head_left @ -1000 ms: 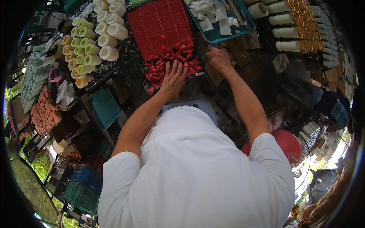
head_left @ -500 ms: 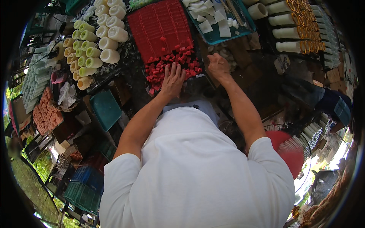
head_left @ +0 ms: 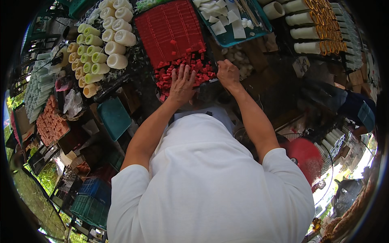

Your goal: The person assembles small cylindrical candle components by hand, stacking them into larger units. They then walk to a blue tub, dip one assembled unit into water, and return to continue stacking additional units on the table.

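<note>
A dark tray holds neat rows of small red cubes at its far part and a loose heap of red cubes at its near end. My left hand lies flat, fingers spread, on the loose heap. My right hand rests just right of the heap at the tray's near right corner, fingers curled; whether it holds a cube is hidden.
White and green rolls stand left of the tray. A teal tray with white pieces lies to the right, cream rolls with orange ends beyond it. An empty teal tray, orange blocks, crates and a red fan surround me.
Both hands have stayed on the loose red cubes, shifting only slightly. My right hand has drawn a little closer to the heap's right edge.
</note>
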A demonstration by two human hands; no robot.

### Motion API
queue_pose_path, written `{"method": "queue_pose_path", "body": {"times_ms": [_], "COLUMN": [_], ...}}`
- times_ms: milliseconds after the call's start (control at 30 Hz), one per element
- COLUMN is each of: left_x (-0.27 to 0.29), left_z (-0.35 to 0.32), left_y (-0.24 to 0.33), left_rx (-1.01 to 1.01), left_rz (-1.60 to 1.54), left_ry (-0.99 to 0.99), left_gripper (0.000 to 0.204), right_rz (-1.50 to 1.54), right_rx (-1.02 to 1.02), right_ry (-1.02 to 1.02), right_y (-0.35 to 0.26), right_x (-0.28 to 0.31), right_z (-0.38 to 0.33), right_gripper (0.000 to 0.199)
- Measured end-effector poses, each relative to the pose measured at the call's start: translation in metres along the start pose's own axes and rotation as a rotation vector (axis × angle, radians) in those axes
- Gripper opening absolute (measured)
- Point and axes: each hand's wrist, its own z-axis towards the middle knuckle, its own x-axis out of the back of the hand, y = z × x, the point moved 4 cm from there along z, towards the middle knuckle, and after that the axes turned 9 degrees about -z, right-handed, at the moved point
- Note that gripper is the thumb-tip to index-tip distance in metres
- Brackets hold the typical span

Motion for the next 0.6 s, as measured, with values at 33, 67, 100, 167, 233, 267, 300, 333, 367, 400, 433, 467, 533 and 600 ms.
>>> {"method": "queue_pose_path", "body": {"times_ms": [33, 67, 100, 167, 233, 267, 300, 333, 367, 400, 433, 467, 533, 600], "left_x": [0.003, 0.005, 0.007, 0.006, 0.006, 0.008, 0.009, 0.008, 0.008, 0.008, 0.008, 0.006, 0.004, 0.005], "left_z": [0.002, 0.003, 0.005, 0.013, 0.018, 0.021, 0.021, 0.022, 0.021, 0.020, 0.018, 0.015, 0.007, 0.000], "left_y": [-0.001, -0.004, -0.007, -0.016, -0.025, -0.029, -0.031, -0.033, -0.034, -0.035, -0.034, -0.032, -0.029, -0.024], "left_rx": [0.021, 0.046, 0.072, 0.116, 0.142, 0.146, 0.151, 0.143, 0.133, 0.124, 0.096, 0.069, 0.035, 0.017], "left_rz": [-0.012, -0.024, -0.036, -0.039, -0.033, -0.026, -0.019, -0.013, -0.006, 0.002, -0.014, -0.030, -0.056, -0.072], "left_ry": [0.034, 0.069, 0.104, 0.130, 0.151, 0.160, 0.169, 0.122, 0.072, 0.023, 0.013, 0.002, 0.003, 0.019], "left_gripper": [0.089, 0.089, 0.090, 0.089, 0.089, 0.089, 0.089, 0.088, 0.087, 0.086, 0.085, 0.083, 0.079, 0.074], "right_rz": [-0.016, -0.029, -0.028, -0.026, 0.026, 0.051, 0.039, 0.026, 0.015, -0.015, -0.045, -0.075, -0.060, 0.033], "right_rx": [-0.020, -0.037, -0.019, 0.017, 0.129, 0.186, 0.169, 0.152, 0.132, 0.105, 0.078, 0.051, 0.042, 0.070], "right_ry": [0.003, 0.004, -0.051, -0.159, -0.167, -0.170, -0.122, -0.074, -0.026, -0.050, -0.074, -0.100, -0.139, -0.167], "right_y": [0.005, 0.003, -0.003, -0.021, -0.036, -0.039, -0.036, -0.031, -0.027, -0.023, -0.018, -0.015, -0.013, -0.022], "right_x": [-0.004, -0.001, -0.003, -0.009, -0.009, -0.009, -0.007, -0.004, -0.002, -0.004, -0.007, -0.010, -0.019, -0.031], "right_z": [-0.001, 0.002, 0.006, 0.015, 0.016, 0.016, 0.017, 0.018, 0.018, 0.020, 0.023, 0.027, 0.034, 0.043], "right_gripper": [0.018, 0.018, 0.017, 0.015, 0.021, 0.025, 0.025, 0.025, 0.026, 0.020, 0.014, 0.010, 0.011, 0.015]}}
